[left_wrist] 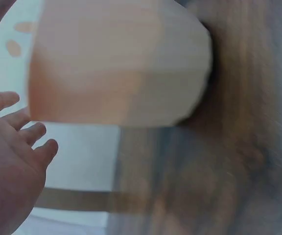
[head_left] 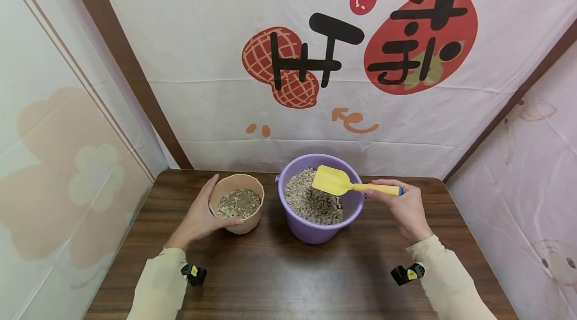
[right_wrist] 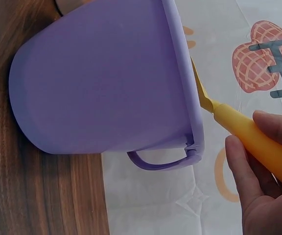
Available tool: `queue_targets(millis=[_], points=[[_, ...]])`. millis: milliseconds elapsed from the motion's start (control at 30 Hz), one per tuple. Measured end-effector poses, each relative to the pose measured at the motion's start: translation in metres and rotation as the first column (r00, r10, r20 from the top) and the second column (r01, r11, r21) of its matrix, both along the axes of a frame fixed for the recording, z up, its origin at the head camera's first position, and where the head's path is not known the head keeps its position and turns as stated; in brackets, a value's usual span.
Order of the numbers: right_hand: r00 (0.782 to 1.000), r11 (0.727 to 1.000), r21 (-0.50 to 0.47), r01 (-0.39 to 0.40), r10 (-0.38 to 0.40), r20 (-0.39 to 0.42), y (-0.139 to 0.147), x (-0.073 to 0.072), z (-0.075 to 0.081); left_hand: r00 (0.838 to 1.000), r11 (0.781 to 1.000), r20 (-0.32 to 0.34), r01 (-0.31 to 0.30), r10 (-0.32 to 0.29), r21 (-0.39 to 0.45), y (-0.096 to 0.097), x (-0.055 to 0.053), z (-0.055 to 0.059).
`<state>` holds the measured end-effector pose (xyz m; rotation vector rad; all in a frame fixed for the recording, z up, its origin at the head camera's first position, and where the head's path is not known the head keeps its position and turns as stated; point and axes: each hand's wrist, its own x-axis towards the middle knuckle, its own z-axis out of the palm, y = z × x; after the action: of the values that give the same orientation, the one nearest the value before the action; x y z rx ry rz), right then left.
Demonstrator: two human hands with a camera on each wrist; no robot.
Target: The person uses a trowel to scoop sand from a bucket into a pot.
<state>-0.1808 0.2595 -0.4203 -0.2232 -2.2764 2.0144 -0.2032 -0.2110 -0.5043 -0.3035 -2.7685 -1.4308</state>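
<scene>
A pale orange pot [head_left: 247, 222], partly filled with small pale grains around a smoother grey-brown patch, stands on the left of the table. My left hand [head_left: 201, 216] holds it near the rim, thumb along the near side and fingers at the left; the left wrist view shows the pot's side [left_wrist: 116, 63] close to those fingers. To its right is a purple bucket [head_left: 311, 232] of grainy, gravel-like material [head_left: 311, 200]. My right hand [head_left: 403, 205] grips the yellow handle [right_wrist: 251, 132] of a small shovel [head_left: 332, 180], its blade over the bucket's opening.
The bucket's purple handle [right_wrist: 163, 165] hangs down its side. A brown wooden table [head_left: 288, 280] carries both containers. Behind its far edge hangs a printed white cloth [head_left: 216, 109], with more cloth at the left and right sides.
</scene>
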Motion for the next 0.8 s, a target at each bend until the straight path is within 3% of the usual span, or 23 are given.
queue_targets(millis=[167, 367, 633, 800], points=[[1.0, 1.0, 0.025, 0.009, -0.009, 0.015, 0.001, 0.001, -0.001, 0.999, 0.999, -0.035, 0.039, -0.039, -0.019, 0.016, -0.003, 0.023], [1.0, 0.999, 0.046, 0.018, -0.019, 0.012, 0.0, 0.001, -0.003, 0.987, 0.989, -0.072, 0.142, -0.145, -0.047, 0.049, -0.008, 0.041], [1.0, 0.997, 0.072, 0.018, -0.018, 0.005, -0.001, 0.003, -0.005, 0.961, 0.961, -0.022, 0.277, -0.277, -0.01, 0.091, -0.017, 0.046], [1.0, 0.995, 0.094, 0.026, -0.027, 0.013, -0.001, 0.003, -0.006, 0.951, 0.951, 0.023, 0.307, -0.308, 0.015, 0.108, -0.021, 0.044]])
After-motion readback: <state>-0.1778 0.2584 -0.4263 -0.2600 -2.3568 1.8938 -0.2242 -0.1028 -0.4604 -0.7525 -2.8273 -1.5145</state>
